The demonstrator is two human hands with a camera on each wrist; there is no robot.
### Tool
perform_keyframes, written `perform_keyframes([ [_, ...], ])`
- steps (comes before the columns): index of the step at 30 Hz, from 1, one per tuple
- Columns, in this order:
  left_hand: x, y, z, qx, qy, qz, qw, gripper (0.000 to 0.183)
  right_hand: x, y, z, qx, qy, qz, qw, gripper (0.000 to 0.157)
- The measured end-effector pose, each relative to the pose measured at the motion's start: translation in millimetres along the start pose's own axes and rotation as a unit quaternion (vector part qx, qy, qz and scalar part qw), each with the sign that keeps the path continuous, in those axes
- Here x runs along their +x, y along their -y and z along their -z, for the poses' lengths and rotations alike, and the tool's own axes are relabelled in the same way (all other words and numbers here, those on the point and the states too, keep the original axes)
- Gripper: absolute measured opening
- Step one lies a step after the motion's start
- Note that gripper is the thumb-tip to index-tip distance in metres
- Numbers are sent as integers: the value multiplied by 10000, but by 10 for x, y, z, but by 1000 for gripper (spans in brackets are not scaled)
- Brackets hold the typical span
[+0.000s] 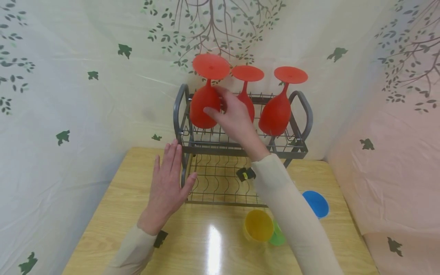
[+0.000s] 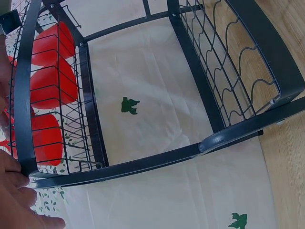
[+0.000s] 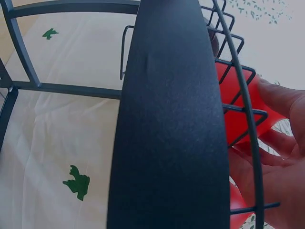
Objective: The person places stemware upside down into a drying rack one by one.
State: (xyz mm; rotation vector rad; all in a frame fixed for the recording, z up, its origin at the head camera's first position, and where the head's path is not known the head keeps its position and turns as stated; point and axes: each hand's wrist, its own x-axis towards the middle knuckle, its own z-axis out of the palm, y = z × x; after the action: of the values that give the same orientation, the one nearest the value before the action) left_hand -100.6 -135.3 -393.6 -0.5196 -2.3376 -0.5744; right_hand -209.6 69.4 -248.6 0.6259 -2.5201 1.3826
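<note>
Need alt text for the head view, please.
The right hand grips the leftmost red goblet of three upside down atop a dark rack. The left hand touches the rack's left side; a yellow cup and blue cup sit on the table.

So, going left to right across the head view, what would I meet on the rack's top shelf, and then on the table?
Top shelf: left red goblet, held by the right hand → middle red goblet → right red goblet. Table: yellow cup → green piece, partly hidden → blue cup.
</note>
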Motion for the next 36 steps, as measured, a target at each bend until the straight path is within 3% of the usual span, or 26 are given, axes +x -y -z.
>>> perform_keyframes([
  [20, 3, -9, 49, -29, 210, 64, 9998, 86, 143, -21, -30, -427, 633, -777, 9941, 72],
  [36, 9, -28, 64, -19, 282, 104, 9995, 86, 164, -38, -36, -577, 785, -934, 9908, 72],
])
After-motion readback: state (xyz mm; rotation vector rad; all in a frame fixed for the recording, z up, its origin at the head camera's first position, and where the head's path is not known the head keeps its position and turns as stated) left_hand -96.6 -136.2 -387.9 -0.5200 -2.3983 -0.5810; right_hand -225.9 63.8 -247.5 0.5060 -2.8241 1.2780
